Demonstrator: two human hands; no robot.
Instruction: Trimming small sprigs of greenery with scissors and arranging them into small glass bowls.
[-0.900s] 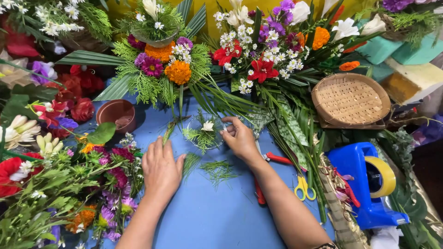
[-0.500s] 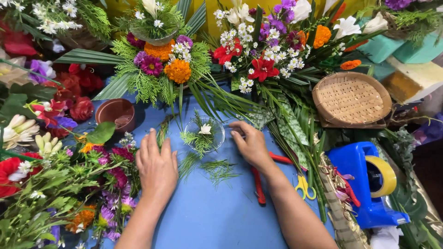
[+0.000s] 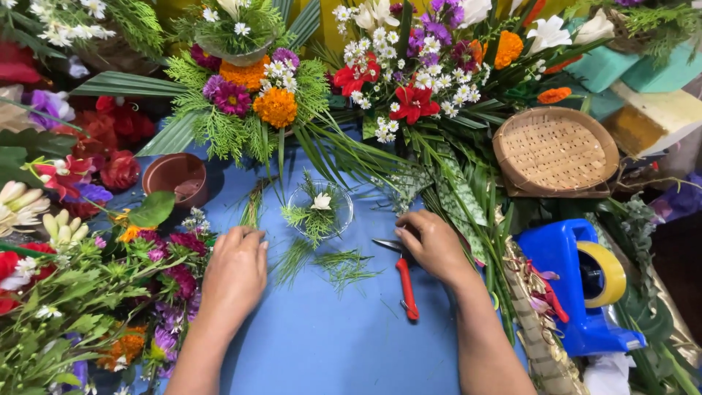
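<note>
Blue table covering (image 3: 322, 344) is lying under both my hands, two of them in view. My left hand (image 3: 234, 274) is resting palm down on it, fingers together and holding nothing, just beside a heap of purple, orange and white cut flowers (image 3: 110, 322). My right hand (image 3: 433, 245) is lying over the pivot of one pair of red-handled garden shears (image 3: 404, 281); its fingers are curled onto the tool, though I cannot tell whether they are gripping it. One red handle is sticking out toward me, and the dark blades are pointing left from under my fingers.

Between my hands, one small clear glass bowl (image 3: 319, 210) is holding a single white blossom and sprigs of fine green foliage. Two loose tufts of the same greenery (image 3: 344, 265) are lying on the cloth just below it. One empty brown plastic pot (image 3: 175, 179) is sitting to the left. One round woven bamboo basket (image 3: 556, 150) is lying upside down at the right. One blue tape dispenser (image 3: 578, 289) is carrying a single yellowish roll. Two finished flower arrangements (image 3: 256, 95) are standing along the far edge.
</note>
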